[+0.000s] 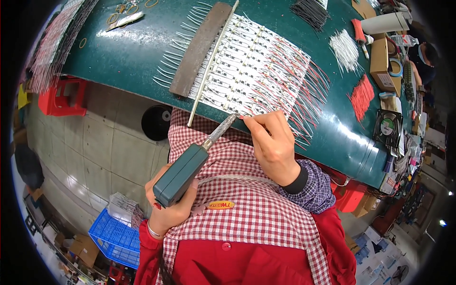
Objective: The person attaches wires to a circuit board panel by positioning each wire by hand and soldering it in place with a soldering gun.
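Teal-handled soldering iron [190, 164], metal barrel, in left hand [168, 209]

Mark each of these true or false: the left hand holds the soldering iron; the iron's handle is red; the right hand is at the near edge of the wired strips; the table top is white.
1. The left hand holds the soldering iron: true.
2. The iron's handle is red: false, it is dark teal.
3. The right hand is at the near edge of the wired strips: true.
4. The table top is white: false, it is dark green.
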Tool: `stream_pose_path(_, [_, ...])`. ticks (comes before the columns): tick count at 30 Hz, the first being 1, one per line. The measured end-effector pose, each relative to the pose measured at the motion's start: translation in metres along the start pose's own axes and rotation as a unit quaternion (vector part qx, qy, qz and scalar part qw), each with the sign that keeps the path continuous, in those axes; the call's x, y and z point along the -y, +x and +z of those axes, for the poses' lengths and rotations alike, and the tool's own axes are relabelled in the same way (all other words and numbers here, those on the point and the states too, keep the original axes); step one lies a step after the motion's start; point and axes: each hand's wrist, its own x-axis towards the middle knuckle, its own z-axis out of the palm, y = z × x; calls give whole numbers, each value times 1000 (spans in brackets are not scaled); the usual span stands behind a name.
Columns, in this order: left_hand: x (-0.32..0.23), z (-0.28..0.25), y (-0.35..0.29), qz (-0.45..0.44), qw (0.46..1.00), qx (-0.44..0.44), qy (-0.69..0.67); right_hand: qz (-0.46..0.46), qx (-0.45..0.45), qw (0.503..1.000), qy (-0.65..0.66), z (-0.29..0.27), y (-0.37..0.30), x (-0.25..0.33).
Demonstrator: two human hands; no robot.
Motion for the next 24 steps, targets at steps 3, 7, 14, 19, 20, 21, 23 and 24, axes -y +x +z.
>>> stream_pose_path(3, [0, 0, 1, 8, 999, 11, 32, 0, 3, 1000, -4, -1, 0, -1])
stream_pose_path(7, [2, 0, 0, 17, 1000, -2, 19, -1, 7, 1000, -8, -1, 0, 0])
stream_pose_path(14, [14, -7, -12, -96, 970, -154, -164, -1, 3, 1000, -11, -2, 1, 0])
stream_pose_path(19, [-5, -27, 42, -104, 918, -193, -331, 9, 0, 1000, 5, -3, 3, -1])
stream_pose_path(20, [0, -38, 52, -114, 919, -177, -335, 5, -5, 1000, 8, -6, 3, -1])
stream_pose_path(21, [9, -48, 63, -120, 921, -143, -341, 9, 0, 1000, 18, -11, 2, 0])
stream_pose_path(23, [10, -55, 82, -108, 919, -128, -356, 21, -3, 999, 47, -24, -4, -3])
stream_pose_path(24, [14, -58, 92, -110, 915, -125, -368, 35, -16, 997, 63, -34, -7, -5])
